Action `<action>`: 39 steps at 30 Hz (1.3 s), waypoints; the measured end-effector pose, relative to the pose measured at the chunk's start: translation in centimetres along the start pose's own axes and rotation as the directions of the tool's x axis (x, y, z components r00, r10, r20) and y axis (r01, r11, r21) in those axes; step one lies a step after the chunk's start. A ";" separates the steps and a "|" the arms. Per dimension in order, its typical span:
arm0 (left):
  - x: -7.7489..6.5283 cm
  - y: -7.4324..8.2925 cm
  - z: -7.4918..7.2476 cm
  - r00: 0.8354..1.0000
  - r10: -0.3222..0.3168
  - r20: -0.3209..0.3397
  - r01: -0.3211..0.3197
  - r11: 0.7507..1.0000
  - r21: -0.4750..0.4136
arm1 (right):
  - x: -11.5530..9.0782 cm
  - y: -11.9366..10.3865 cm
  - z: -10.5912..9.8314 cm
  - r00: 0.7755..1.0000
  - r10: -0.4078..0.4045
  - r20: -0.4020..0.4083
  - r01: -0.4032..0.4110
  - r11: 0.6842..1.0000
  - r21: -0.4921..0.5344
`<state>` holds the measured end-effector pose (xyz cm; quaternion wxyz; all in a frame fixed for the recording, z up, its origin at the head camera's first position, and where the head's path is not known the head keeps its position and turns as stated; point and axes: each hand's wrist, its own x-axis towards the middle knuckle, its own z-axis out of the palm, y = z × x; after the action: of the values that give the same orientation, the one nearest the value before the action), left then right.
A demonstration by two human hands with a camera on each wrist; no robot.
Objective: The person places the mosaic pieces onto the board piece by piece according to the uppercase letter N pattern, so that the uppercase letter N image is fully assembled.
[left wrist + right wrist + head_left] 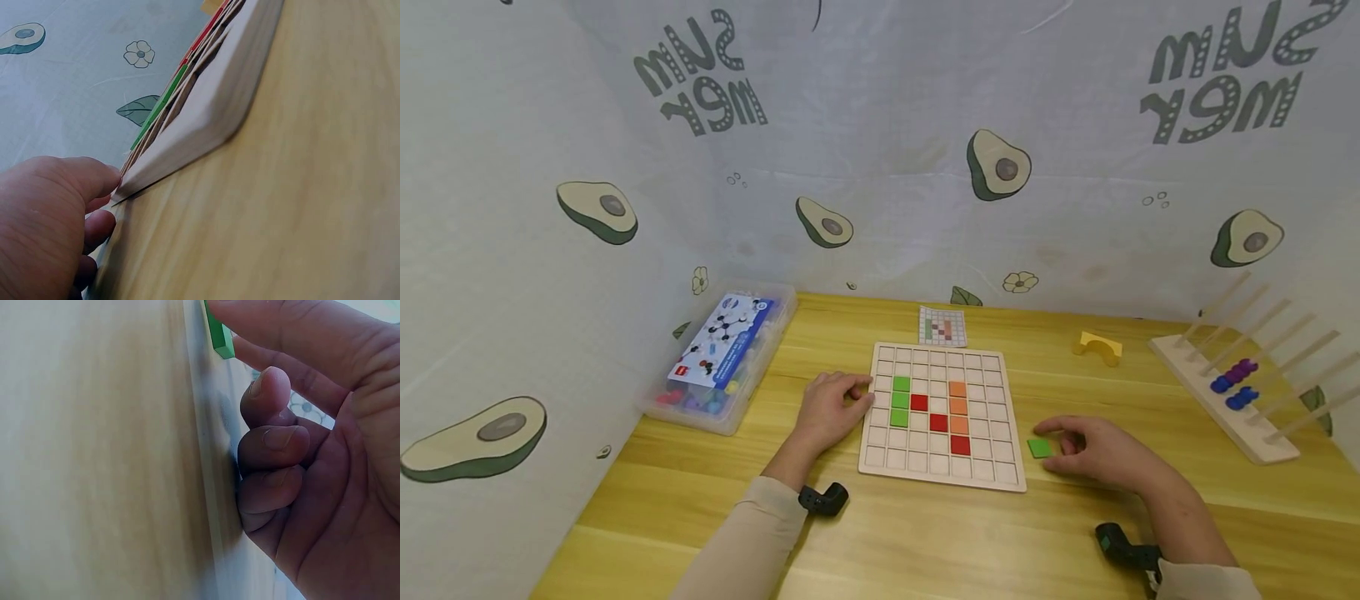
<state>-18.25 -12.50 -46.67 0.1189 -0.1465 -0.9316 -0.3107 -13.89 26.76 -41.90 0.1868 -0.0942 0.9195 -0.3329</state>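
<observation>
A square wooden grid board [880, 462] lies on the table with green, red and orange tiles in some cells. My left hand [831, 410] is at its left side, thumb and forefinger tips touching the edge; in the left wrist view the thumb [94, 178] meets the board's edge [206, 119] near its end. Right of the board, my right hand [1093, 450] pinches a loose green tile [1039, 448] between thumb and forefinger, low over the table. In the right wrist view this green tile [222, 339] shows at the thumb tip, and the other fingers [272, 447] are curled.
Behind the board lies a small pattern card [942, 327]. A plastic case [722, 342] stands at the left by the cloth wall. To the right are a yellow arch block [1099, 347] and a wooden peg rack [1225, 400] with purple and blue pieces.
</observation>
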 end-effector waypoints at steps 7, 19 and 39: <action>0.0 0.3 -0.1 1.000 -0.007 0.004 0.007 1.000 -0.012 | -0.1 0.1 0.0 1.000 0.009 0.008 -0.009 1.000 0.009; 0.0 0.0 0.0 1.000 0.007 -0.008 -0.007 1.000 0.003 | -0.1 0.3 0.1 1.000 -0.002 -0.016 0.002 1.000 0.000; 0.0 0.1 0.0 1.000 0.001 -0.005 -0.001 1.000 0.004 | -0.2 -1.1 0.2 0.997 -0.038 -0.074 0.037 0.999 -0.015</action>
<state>-18.22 -12.47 -46.62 0.1219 -0.1459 -0.9318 -0.3092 -13.58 25.86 -41.28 0.1455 -0.1002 0.9261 -0.3332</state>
